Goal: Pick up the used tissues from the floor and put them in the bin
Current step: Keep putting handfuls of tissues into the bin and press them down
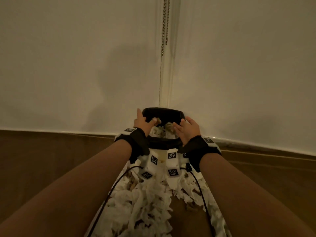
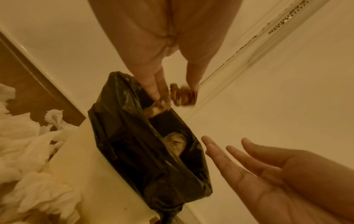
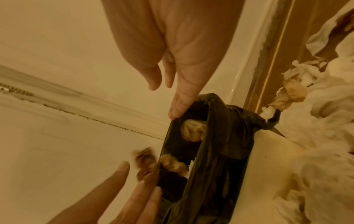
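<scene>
Now dropping a tissue [image 2: 159,108] into the bin [image 1: 162,111], left hand [image 1: 142,123] and right hand [image 1: 188,129] fingers [image 2: 155,86] released; next, grasping more floor tissues [image 1: 145,202].

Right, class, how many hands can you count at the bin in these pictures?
2. The left hand is over the left rim of the bin, fingertips at a crumpled tissue. The right hand is over the right rim, fingers straight. None seems hidden.
</scene>
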{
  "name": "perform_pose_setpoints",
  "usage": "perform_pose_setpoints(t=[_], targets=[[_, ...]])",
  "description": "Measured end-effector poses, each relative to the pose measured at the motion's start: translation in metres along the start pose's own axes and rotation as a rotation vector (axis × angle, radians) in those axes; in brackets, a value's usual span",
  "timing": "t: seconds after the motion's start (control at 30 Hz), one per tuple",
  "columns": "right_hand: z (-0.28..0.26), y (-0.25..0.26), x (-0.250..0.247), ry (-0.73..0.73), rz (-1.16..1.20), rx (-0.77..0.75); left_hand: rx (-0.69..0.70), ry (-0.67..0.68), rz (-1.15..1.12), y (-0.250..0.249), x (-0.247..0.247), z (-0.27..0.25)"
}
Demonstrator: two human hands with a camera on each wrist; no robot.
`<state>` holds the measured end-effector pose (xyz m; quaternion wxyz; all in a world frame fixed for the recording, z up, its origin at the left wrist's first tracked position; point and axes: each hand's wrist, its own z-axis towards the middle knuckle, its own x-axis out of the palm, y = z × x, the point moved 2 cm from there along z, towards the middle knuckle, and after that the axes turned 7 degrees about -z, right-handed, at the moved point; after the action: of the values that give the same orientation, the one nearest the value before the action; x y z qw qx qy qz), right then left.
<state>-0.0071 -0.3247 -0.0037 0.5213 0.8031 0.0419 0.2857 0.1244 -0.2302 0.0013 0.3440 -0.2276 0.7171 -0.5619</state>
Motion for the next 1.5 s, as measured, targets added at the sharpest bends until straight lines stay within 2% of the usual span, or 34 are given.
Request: perform_pose_setpoints(t=[0.2,0.37,0.5,0.6,0.73,0.87,0.97,1.07,1.17,1.27,1.5], targets=[[-0.008,0.006,0.002,-0.066,-0.054,0.03,0.014,-0.009,-0.177,0.011,-0.001,-0.007],[-0.025,0.009,-0.004,-0.067,-0.071,0.072,-0.083,0.013,-0.469,0.014,-0.009,-0.037],[-0.051,0.001,-0.011,-0.069,-0.117,0.111,-0.097,0.053,-0.309,0.024,-0.017,-0.072],[-0.071,-0.02,-0.022,-0.088,-0.176,0.176,-0.15,0.068,-0.272,0.038,-0.017,-0.101],[-0.095,-0.076,-0.052,-0.132,-0.288,0.349,-0.284,0.152,-0.254,0.071,-0.014,-0.145],[-0.124,-0.127,-0.084,-0.127,-0.563,0.495,-0.346,0.234,-0.008,0.118,-0.012,-0.182],[-0.141,-0.149,-0.092,-0.002,-0.866,0.456,-0.299,0.33,0.283,0.156,-0.013,-0.204],[-0.156,-0.162,-0.093,0.199,-1.37,0.28,-0.321,0.36,0.379,0.19,-0.015,-0.219],[-0.166,-0.181,-0.099,0.326,-1.647,0.242,-0.312,0.368,0.466,0.212,-0.018,-0.225],[-0.171,-0.196,-0.103,0.408,-1.81,0.245,-0.252,0.376,0.592,0.224,-0.022,-0.225],[-0.183,-0.223,-0.116,0.449,-1.884,0.388,-0.172,0.304,0.651,0.241,-0.027,-0.223]])
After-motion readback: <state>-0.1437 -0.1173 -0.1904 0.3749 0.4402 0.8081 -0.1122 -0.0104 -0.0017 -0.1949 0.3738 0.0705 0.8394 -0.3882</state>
